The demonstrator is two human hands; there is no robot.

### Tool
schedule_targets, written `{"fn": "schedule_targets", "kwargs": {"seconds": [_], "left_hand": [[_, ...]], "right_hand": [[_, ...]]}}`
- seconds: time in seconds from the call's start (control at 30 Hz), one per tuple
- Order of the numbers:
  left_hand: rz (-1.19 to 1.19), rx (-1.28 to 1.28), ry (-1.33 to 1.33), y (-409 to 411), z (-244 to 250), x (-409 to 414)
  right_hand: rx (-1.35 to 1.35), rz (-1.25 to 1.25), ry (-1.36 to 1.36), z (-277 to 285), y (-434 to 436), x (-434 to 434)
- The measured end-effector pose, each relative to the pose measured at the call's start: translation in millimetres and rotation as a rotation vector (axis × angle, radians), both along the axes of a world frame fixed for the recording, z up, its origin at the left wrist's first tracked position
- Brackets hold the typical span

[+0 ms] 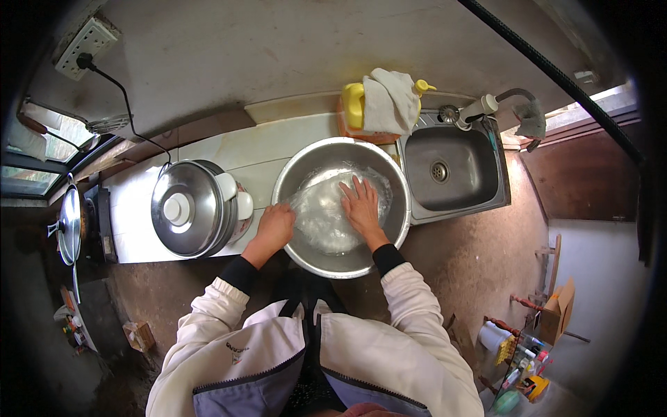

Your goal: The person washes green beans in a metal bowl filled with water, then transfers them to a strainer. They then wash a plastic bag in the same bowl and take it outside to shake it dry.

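A wide metal basin (333, 265) rests on the tiled counter beside the sink. Across its inside lies a clear plastic sheet or bag (323, 208), wrinkled and shiny; what is beneath it is hard to make out. At the basin's left rim, my left hand (275, 227) is closed on the edge of the clear plastic. My right hand (361, 206) lies flat on the plastic in the right half of the basin, fingers spread.
Left of the basin stands an electric pot (193, 208) with a metal lid, its cord running to a wall socket (86, 48). A yellow-capped jug (354, 107) draped with a cloth (388, 101) stands behind. To the right is a steel sink (452, 169) with a faucet (477, 112).
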State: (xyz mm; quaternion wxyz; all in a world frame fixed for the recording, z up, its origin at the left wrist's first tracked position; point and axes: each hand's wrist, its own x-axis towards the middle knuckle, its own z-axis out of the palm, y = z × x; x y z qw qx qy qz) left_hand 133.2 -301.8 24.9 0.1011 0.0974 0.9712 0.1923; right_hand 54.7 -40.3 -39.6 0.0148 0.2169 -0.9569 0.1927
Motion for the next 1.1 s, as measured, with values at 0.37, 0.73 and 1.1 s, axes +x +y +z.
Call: {"fn": "schedule_targets", "kwargs": {"seconds": [0.37,0.73,1.1], "left_hand": [[0.100,0.050,0.088,-1.9,24.2,-12.5],[0.098,0.467,0.223,79.7,111.7,-64.9],[0.148,0.510,0.398,89.0,139.9,-74.8]], "right_hand": [[-0.263,-0.124,-0.220,-28.7,31.0,-20.7],[-0.580,-0.273,-0.524,53.6,-70.2,91.6],[-0.801,-0.451,-0.266,44.5,-31.5,84.7]]}}
